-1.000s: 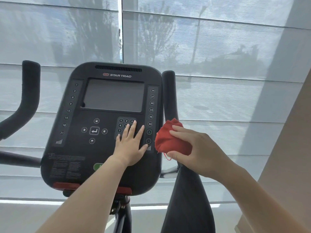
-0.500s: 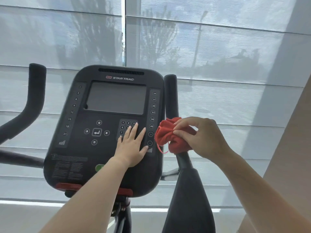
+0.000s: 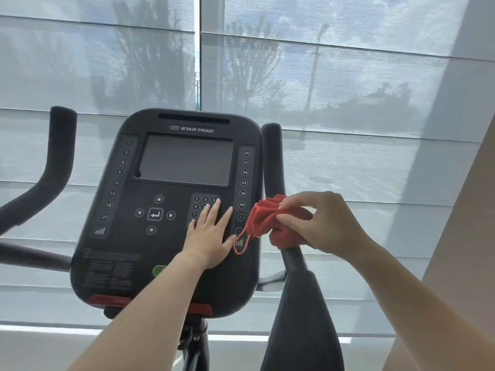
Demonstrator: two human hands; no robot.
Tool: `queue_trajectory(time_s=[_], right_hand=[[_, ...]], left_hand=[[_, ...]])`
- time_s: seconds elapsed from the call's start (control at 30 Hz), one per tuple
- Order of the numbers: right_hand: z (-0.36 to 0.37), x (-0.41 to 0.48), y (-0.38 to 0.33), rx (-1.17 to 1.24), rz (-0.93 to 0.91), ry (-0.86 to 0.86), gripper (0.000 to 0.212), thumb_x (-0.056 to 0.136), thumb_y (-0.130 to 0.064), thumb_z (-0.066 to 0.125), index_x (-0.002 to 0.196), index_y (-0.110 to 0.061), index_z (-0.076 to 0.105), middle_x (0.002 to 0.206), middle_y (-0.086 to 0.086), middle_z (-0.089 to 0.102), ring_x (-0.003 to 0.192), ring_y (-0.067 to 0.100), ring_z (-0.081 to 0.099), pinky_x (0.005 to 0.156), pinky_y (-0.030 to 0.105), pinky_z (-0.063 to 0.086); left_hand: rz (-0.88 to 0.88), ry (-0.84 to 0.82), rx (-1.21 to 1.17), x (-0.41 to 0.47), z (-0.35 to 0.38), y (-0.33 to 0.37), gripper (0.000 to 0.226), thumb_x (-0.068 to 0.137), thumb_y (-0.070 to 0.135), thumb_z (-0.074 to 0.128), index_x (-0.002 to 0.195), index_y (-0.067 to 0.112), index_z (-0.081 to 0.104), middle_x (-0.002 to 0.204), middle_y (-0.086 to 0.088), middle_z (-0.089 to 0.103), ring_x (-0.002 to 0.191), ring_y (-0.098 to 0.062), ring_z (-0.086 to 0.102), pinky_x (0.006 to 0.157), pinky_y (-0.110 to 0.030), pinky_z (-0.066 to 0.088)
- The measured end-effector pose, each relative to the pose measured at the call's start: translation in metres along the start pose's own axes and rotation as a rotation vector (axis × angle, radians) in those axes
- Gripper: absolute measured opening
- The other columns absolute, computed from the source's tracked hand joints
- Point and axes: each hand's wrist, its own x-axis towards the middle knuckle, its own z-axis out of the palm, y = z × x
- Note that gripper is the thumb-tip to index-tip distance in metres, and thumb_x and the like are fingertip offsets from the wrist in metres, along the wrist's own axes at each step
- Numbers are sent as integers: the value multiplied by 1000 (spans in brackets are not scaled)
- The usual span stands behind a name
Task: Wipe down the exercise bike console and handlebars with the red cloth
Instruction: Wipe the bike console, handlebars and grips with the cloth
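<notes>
The black Star Trac console stands in front of me, with a grey screen above and a number keypad below. My left hand lies flat on the keypad, fingers apart, holding nothing. The red cloth is bunched around the right handlebar, just right of the console's edge. My right hand pinches the cloth with its fingertips against the bar. A thin red loop from the cloth hangs over the console's lower right corner. The left handlebar rises at the far left, untouched.
A black padded armrest of the right bar runs down toward me. The bike's stem shows under the console. Grey window blinds fill the background, and a beige wall stands close on the right.
My right hand has moved the cloth up the right handlebar and shifted from a full grasp to a fingertip pinch. The left hand has stayed flat on the keypad.
</notes>
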Motion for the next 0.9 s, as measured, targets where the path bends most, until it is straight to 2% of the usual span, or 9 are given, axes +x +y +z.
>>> queue_trajectory(time_s=[0.23, 0.3, 0.37, 0.43, 0.53, 0.67, 0.77, 0.9], right_hand=[[-13, 37, -2, 54, -132, 401, 11, 74, -18, 77, 83, -23, 73, 86, -16, 68, 90, -4, 62, 84, 10, 46], [-13, 52, -5, 72, -187, 515, 11, 75, -18, 76, 85, -19, 73, 90, -12, 68, 92, -3, 62, 86, 16, 48], [-10, 67, -7, 93, -198, 564, 17, 75, -20, 76, 92, -17, 73, 100, -7, 69, 98, 1, 62, 91, 16, 46], [-2, 79, -6, 52, -168, 475, 35, 76, -23, 76, 109, -14, 69, 120, -2, 64, 111, 5, 57, 97, 7, 36], [15, 83, 0, -61, -159, 256, 65, 80, -28, 72, 137, -14, 44, 147, -3, 37, 130, 9, 39, 96, -6, 16], [26, 81, 6, -97, -170, 220, 78, 83, -29, 68, 146, -15, 25, 155, -3, 20, 136, 12, 30, 96, -5, 11], [31, 74, 9, -135, -131, 204, 80, 84, -30, 66, 147, -13, 20, 154, 1, 22, 136, 16, 32, 97, 3, 14], [30, 71, 11, -93, -113, 208, 78, 85, -27, 65, 146, -9, 21, 145, 5, 40, 128, 19, 40, 93, 2, 18]], left_hand=[[4, 11, 11, -1, 1, -1, 66, 96, 48, 34, 150, 34, -2, 157, 4, -18, 145, -18, -14, 117, -45, 7], [2, 13, 14, -1, 1, 0, 66, 96, 48, 33, 150, 34, -3, 157, 4, -18, 145, -18, -14, 117, -45, 7], [3, 9, 15, -1, 0, 0, 66, 96, 49, 33, 150, 34, -3, 157, 5, -18, 145, -18, -14, 118, -45, 7], [2, 8, 16, -1, 0, 0, 66, 96, 49, 33, 150, 34, -3, 157, 5, -19, 145, -18, -14, 118, -45, 8], [3, 9, 10, -1, -1, 0, 66, 96, 48, 33, 150, 34, -3, 157, 5, -19, 145, -17, -14, 118, -45, 7], [-1, 10, 22, -1, 1, -1, 67, 96, 49, 32, 150, 34, -5, 157, 5, -20, 145, -18, -15, 118, -44, 6], [-7, -1, 26, -1, 2, 0, 67, 96, 49, 32, 150, 34, -6, 157, 4, -22, 145, -19, -16, 118, -46, 5], [-7, 2, 23, 0, 1, 1, 67, 96, 49, 33, 150, 33, -6, 157, 4, -22, 145, -19, -17, 118, -46, 5]])
